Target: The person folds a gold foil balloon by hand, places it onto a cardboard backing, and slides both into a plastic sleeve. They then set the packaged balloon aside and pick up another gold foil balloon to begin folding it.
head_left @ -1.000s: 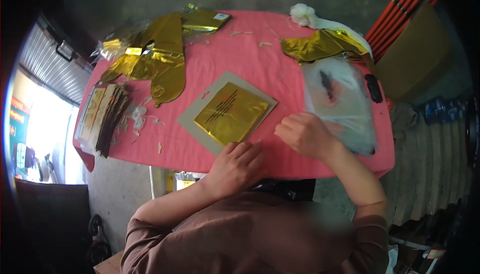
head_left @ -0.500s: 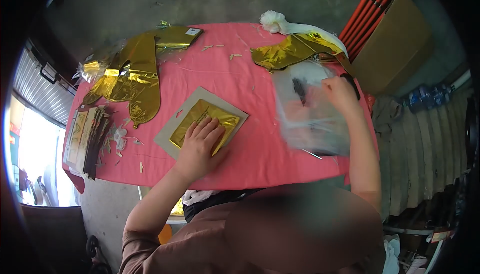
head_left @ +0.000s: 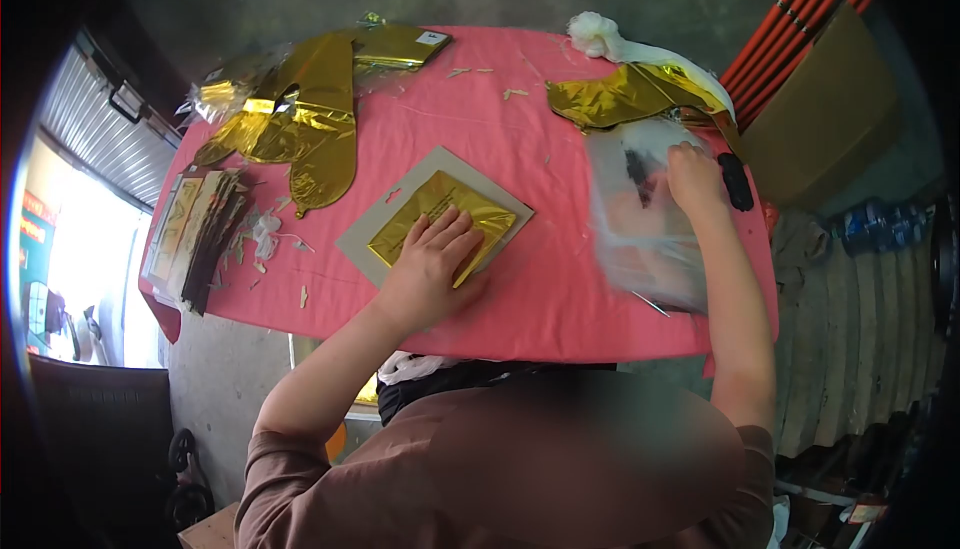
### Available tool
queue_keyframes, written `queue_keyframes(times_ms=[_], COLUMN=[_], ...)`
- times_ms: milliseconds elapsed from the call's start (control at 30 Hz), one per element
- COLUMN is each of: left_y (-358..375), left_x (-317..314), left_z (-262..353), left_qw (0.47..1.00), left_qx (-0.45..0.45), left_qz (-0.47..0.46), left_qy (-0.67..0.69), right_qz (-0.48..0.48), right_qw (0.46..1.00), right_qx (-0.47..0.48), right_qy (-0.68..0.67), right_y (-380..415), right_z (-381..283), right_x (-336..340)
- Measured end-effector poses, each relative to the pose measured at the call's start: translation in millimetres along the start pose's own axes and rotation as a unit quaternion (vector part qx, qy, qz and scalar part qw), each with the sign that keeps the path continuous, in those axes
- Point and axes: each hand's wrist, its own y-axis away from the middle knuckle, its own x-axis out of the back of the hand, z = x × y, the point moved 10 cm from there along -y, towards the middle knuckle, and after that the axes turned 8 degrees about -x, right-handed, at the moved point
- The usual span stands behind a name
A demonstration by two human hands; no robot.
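My left hand lies flat with fingers a little apart on a folded gold foil piece. Under the foil is a grey card with a small cut-out slot, set at an angle on the pink cloth. Over at the right, my right hand has its fingers curled together at the upper part of clear plastic bags; the fingertips are partly hidden. Just right of that hand is a black object. A thin metal rod pokes out below the bags.
Gold foil shapes and a foil packet lie at the back left. A bundle of cards and white string are at the left. Another gold foil and white netting occupy the back right of the pink table.
The view has shifted, so the table appears farther right and slightly higher. More of the black object shows beside my right hand. My left hand stays on the gold foil.
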Motion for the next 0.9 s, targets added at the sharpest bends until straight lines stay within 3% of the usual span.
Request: queue_keyframes(times_ms=[67,133,167,300,333,400,600,900], left_y=[-0.6,0.0,0.3,0.6,0.3,1.0,2.3,2.7], left_x=[0.7,0.5,-0.4,-4.3,-4.1,-2.6,-7.5,-9.4], left_z=[-0.2,-1.3,-1.6,-0.3,-1.0,-3.0,-3.8,0.4], left_qw=[1.000,1.000,1.000,1.000,1.000,0.999,0.999,1.000], left_qx=[0.002,0.006,0.006,-0.001,0.005,0.014,0.015,-0.015], left_qz=[-0.001,0.000,-0.001,-0.010,-0.009,-0.007,-0.018,-0.017], left_qy=[0.014,0.018,0.021,0.015,0.023,0.028,0.026,-0.012], right_qz=[0.036,-0.115,-0.115,-0.169,-0.168,-0.079,-0.056,-0.024], right_qw=[0.999,0.992,0.992,0.907,0.908,0.917,0.941,0.966], right_qx=[0.017,-0.039,-0.036,0.040,0.041,0.128,0.168,0.139], right_qy=[-0.011,-0.040,-0.039,-0.383,-0.382,-0.369,-0.288,-0.218], right_y=[9.5,24.2,29.0,54.3,57.7,64.3,69.6,62.1], right_z=[-9.6,-19.8,-28.4,-89.4,-101.1,-133.9,-171.6,-187.9], right_x=[16.9,33.8,52.3,81.4,78.2,90.6,83.1,65.7])
